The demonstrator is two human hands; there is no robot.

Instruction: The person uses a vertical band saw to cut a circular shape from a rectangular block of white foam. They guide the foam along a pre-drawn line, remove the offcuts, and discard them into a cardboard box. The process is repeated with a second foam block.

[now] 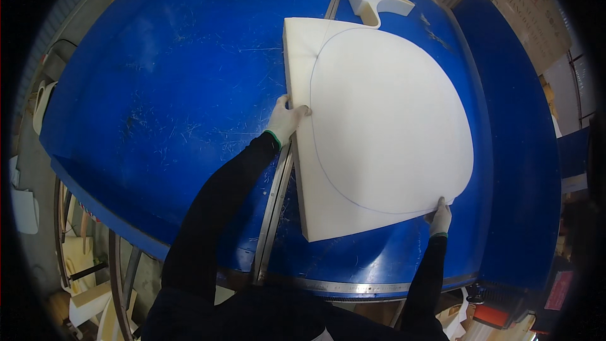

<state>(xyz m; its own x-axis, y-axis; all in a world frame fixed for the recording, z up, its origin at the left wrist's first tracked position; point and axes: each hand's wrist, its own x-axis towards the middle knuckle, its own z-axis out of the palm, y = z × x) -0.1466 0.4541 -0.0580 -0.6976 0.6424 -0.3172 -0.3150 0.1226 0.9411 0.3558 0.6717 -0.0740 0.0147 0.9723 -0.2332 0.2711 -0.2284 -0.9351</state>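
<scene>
A thick white foam slab (385, 126) lies on the blue table (183, 69), right of its middle. A thin blue curved line is drawn on its top. The slab's right side is rounded, while its left side is straight with square corners. My left hand (284, 120), in a white glove with a green cuff, grips the straight left edge, thumb on top. At the lower right edge, near the end of the drawn line, my gloved right hand (440, 218) holds the slab with its thumb on top. The fingers beneath are partly hidden.
Beyond the slab's top edge lies a curved white foam offcut (379, 1). A metal strip (273, 215) crosses the table and passes under the slab. Another metal rail (372, 288) runs along the near edge. Foam scraps (91, 303) sit below at the left.
</scene>
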